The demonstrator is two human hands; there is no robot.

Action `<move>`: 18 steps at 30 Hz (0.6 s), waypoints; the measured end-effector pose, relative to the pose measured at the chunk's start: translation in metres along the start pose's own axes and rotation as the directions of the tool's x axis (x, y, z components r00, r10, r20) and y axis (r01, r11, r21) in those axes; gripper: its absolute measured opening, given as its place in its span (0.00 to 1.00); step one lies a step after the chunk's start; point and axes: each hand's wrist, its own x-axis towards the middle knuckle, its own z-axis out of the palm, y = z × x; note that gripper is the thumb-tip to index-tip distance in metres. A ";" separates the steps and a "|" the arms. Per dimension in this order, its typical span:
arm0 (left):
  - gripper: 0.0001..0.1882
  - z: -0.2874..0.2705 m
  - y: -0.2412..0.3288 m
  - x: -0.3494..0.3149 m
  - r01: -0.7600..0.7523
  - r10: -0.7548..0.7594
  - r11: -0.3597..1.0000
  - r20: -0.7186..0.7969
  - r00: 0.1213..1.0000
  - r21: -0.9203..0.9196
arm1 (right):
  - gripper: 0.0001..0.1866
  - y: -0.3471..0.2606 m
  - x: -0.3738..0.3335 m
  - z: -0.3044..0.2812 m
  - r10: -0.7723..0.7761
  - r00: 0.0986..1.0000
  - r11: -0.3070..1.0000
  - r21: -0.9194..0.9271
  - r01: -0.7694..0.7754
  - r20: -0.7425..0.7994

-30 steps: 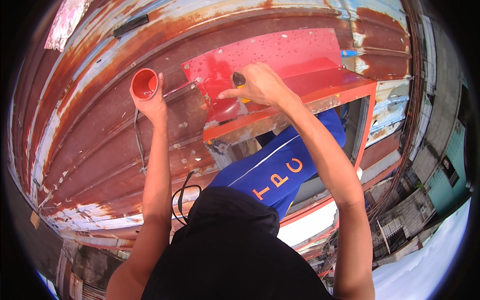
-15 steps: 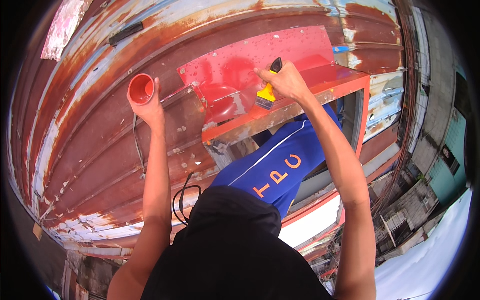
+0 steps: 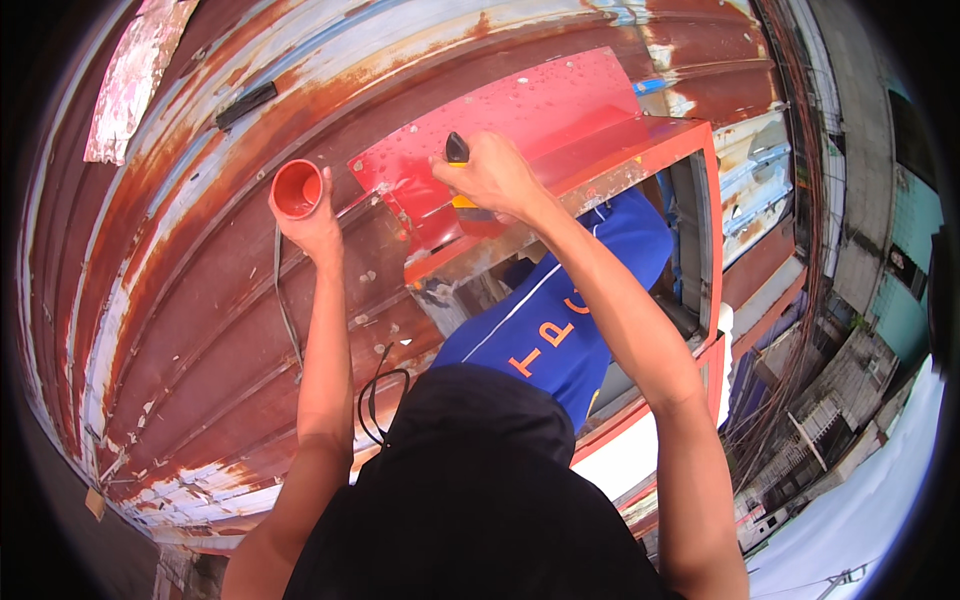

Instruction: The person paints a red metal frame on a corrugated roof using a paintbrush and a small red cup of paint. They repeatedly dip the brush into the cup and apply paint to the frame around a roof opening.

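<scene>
My left hand (image 3: pixel 318 232) is wrapped round a red cup (image 3: pixel 297 189) with red paint inside, held over the rusty roof. My right hand (image 3: pixel 490 180) grips a paintbrush (image 3: pixel 457 150) with a black and yellow handle; its bristles are mostly hidden behind the hand. The brush is over the left part of a red-painted metal sheet (image 3: pixel 530 100), close to the painted frame edge; I cannot tell whether the bristles touch it. The sheet looks glossy and wet in places, with spots along its upper part.
Rusty corrugated roofing (image 3: pixel 200 330) spreads all round. The red box-like frame (image 3: pixel 712 220) has an opening at my legs. A dark block (image 3: pixel 246 104) lies on the roof, and a black cable (image 3: pixel 372 405) loops by my waist. Bundled wires (image 3: pixel 812 200) run along the right side.
My right hand has moved left along the red sheet with the paintbrush. My left hand and the cup have shifted slightly right and down in the picture, and the view has turned a little.
</scene>
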 end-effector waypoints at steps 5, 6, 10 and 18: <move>0.31 0.001 0.009 -0.002 0.032 -0.033 0.998 -0.010 0.999 -0.050 | 0.22 0.052 -0.008 -0.037 0.264 0.962 0.953 0.171 -0.249 -0.072; 0.31 0.000 0.008 -0.003 0.026 -0.026 0.999 -0.007 1.000 -0.045 | 0.21 0.068 -0.013 -0.049 0.321 0.943 0.938 0.168 -0.304 -0.083; 0.30 -0.005 -0.001 -0.004 0.005 -0.005 1.000 -0.011 1.000 -0.029 | 0.22 0.106 -0.026 -0.111 0.215 0.913 0.962 -0.089 -0.260 -0.346; 0.30 -0.003 -0.014 -0.007 0.045 -0.045 0.997 -0.001 0.999 -0.063 | 0.14 0.075 -0.062 -0.108 -0.311 0.900 0.835 -0.541 0.105 -0.306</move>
